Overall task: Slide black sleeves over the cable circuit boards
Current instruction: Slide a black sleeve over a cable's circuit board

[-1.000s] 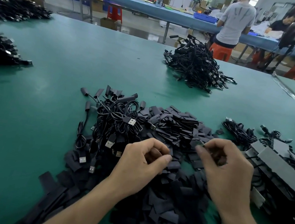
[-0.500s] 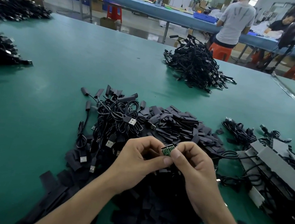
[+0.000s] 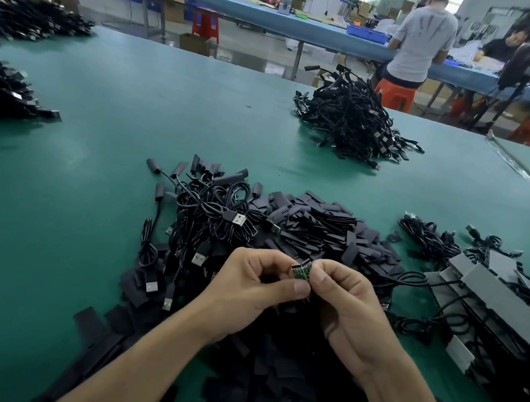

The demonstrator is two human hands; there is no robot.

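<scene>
Left hand: my left hand (image 3: 254, 289) was curled, thumb and forefinger pinching the lower edge of the small green circuit board (image 3: 301, 271).
Right hand: my right hand (image 3: 348, 309) was curled too, its thumb and forefinger nipping the same board from the right side, so the two thumbs nearly met.
Board: it was held up between both hands, above the heap and clear of the green table mat (image 3: 90, 176), its green face bare towards me.
Cable: a thin black cable (image 3: 416, 277) ran from under my right hand towards the grey strips (image 3: 499, 295) on the right.
Sleeves: the loose heap of flat black sleeves (image 3: 317, 228) lay just beyond my knuckles, with more of them under my wrists. I could not tell whether one was already tucked in my fingers.
Sleeved cables: a tangle of black USB cables (image 3: 210, 217) lay to the left of the sleeve heap, some of its ends capped in black.
Step in hand: by my reckoning, I was squaring up a bare board, with its sleeve not yet on.
Next move: it called for a sleeve opened at the mouth, lined up with the board's narrow end and pushed straight on, while the other hand held the board near the cable so it could not twist.
</scene>
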